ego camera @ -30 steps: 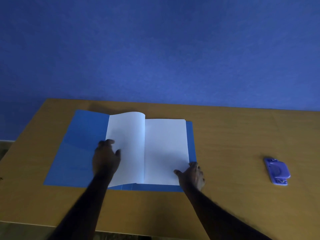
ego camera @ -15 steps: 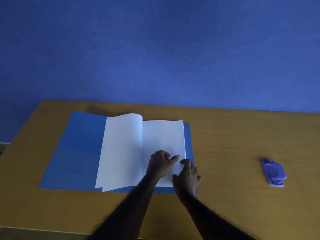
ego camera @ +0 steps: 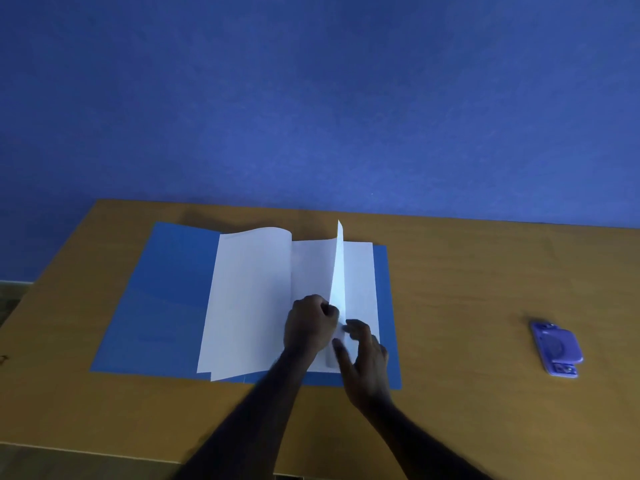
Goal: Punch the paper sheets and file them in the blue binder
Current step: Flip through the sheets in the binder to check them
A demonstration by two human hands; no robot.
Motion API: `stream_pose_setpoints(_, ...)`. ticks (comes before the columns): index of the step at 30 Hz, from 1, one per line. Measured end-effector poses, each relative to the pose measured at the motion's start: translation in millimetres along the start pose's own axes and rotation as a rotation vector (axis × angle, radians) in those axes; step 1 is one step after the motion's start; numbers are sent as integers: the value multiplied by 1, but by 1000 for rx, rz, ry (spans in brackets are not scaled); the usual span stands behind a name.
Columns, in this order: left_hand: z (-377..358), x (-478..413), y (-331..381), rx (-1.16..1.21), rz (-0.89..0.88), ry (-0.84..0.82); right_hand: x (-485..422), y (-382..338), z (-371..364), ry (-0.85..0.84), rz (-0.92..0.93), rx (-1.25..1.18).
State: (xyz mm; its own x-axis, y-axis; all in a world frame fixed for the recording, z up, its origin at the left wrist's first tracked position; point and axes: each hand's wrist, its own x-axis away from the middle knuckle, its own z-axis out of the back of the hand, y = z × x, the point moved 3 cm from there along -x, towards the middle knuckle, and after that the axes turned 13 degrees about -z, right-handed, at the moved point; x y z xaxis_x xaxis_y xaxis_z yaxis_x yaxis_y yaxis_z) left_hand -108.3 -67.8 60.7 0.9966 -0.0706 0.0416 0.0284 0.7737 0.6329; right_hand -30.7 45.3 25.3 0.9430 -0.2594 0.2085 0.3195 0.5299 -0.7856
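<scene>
The blue binder (ego camera: 162, 299) lies open and flat on the wooden table (ego camera: 467, 282). White sheets (ego camera: 249, 292) are turned over onto its left half, and more sheets (ego camera: 360, 271) lie on the right half. One sheet (ego camera: 337, 271) stands nearly upright between them. My left hand (ego camera: 310, 323) pinches this sheet's lower edge. My right hand (ego camera: 363, 355) rests beside it on the right stack, fingers spread, touching the paper. The purple hole punch (ego camera: 556, 348) sits apart at the right.
A blue wall (ego camera: 311, 98) rises right behind the table's far edge. The table's left corner and a strip of floor (ego camera: 14, 296) show at the left. Bare wood separates the binder from the punch.
My left hand crossed from the left pages to the right stack, gripped the top sheet and lifted it upright. My right hand stayed at the stack's lower right corner.
</scene>
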Motion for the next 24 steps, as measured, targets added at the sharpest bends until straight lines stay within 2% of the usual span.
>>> stream_pose_setpoints(2,15,0,-13,-32,6,28,-10,1,6,58,-143,-118)
stream_pose_setpoints(4,35,-3,-32,-69,61,50,-20,5,12,144,-250,-63)
stream_pose_setpoints(10,96,-2,-109,-188,234,74,-31,26,12,70,-570,185)
stream_pose_setpoints(15,118,14,-155,-242,379,115,-30,31,9,95,-557,318)
stream_pose_setpoints(24,110,28,-168,-357,424,223,-35,25,9,70,-638,349)
